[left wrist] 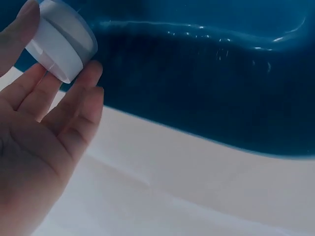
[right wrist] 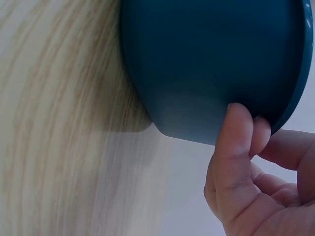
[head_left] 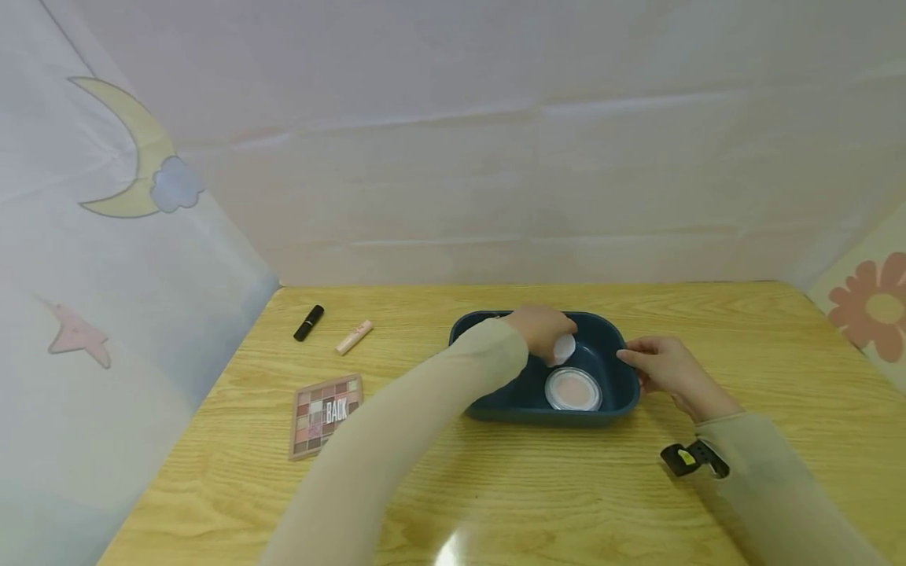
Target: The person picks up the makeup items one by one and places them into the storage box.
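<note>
My left hand (head_left: 539, 328) reaches over the dark blue bin (head_left: 520, 417) and holds a small white cosmetic jar (head_left: 563, 349) inside its right half. Thumb and fingertips pinch the jar (left wrist: 61, 46) by its sides in the left wrist view, and it is tilted. Below that hand, a round compact (head_left: 574, 390) with a pale pink face and a clear rim lies on the bin's floor. My right hand (head_left: 664, 368) grips the bin's right end at the rim. The right wrist view shows its fingers (right wrist: 237, 132) against the outer wall, under the lip.
To the left on the wooden table (head_left: 538, 487) lie an eyeshadow palette (head_left: 316, 428), a pink tube (head_left: 354, 337) and a black lipstick (head_left: 308, 323). A pale fabric backdrop (head_left: 453, 181) rises behind the table. My left forearm crosses over the table and hides the bin's left part.
</note>
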Demonstrator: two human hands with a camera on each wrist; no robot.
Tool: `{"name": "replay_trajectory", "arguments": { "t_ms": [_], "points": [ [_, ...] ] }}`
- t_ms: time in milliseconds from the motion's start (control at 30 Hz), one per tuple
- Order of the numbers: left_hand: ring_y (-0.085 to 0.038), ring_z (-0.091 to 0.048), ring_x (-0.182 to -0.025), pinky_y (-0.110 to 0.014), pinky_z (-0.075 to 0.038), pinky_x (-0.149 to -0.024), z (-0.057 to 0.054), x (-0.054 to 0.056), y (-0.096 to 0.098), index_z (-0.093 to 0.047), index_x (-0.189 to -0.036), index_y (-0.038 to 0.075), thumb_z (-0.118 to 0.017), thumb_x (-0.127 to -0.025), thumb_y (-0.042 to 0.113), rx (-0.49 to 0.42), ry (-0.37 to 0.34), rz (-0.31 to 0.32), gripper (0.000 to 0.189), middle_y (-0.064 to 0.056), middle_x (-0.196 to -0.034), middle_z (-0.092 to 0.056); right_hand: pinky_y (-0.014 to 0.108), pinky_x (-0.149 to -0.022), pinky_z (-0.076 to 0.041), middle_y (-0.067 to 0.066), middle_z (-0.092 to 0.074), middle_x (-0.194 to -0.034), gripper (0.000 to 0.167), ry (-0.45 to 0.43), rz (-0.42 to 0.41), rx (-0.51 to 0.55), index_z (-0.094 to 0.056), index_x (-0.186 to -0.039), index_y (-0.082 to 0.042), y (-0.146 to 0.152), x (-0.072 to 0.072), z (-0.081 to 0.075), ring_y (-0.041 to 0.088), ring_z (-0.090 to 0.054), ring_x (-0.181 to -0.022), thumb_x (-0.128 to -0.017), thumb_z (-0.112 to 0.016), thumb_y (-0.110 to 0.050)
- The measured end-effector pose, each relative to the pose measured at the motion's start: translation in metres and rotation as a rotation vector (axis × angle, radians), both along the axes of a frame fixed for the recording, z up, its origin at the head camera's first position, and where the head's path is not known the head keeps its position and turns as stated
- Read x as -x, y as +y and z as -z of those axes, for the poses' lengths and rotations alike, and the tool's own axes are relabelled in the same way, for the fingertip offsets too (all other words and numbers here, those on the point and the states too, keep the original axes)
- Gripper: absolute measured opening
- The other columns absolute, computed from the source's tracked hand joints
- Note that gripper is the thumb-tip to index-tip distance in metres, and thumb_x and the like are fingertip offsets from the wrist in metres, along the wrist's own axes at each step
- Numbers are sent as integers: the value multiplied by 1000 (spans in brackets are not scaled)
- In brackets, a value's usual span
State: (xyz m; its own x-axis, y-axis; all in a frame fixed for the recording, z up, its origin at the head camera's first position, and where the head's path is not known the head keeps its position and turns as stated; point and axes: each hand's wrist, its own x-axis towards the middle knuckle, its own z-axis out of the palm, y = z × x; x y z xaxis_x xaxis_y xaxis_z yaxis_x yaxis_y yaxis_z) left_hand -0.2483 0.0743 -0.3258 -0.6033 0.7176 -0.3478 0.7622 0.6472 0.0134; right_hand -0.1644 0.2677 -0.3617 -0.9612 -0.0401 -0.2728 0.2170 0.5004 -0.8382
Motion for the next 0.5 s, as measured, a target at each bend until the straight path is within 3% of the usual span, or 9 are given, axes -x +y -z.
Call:
{"name": "replay_trajectory", "arguments": {
  "t_ms": [300, 500],
  "points": [
    [-9, -46, -128, -24, -40, -97, 19, 10, 15, -47, -146, 28, -72, -90, 16, 37, -33, 3, 62, 11, -145, -47, 28, -57, -52, 2, -51, -74, 43, -5, 14, 8, -44, -126, 21, 0, -2, -1, 12, -51, -63, -103, -48, -16],
    [-10, -43, -131, -25, -41, -98, 25, 13, 17, -46, -146, 29, -69, -91, 11, 91, 2, 28, 62, 9, -147, -44, 28, -56, -53, 2, -52, -74, 42, 2, 20, 24, -45, -125, 21, -4, -1, 1, 11, -52, -62, -103, -49, -15]
  ]
}}
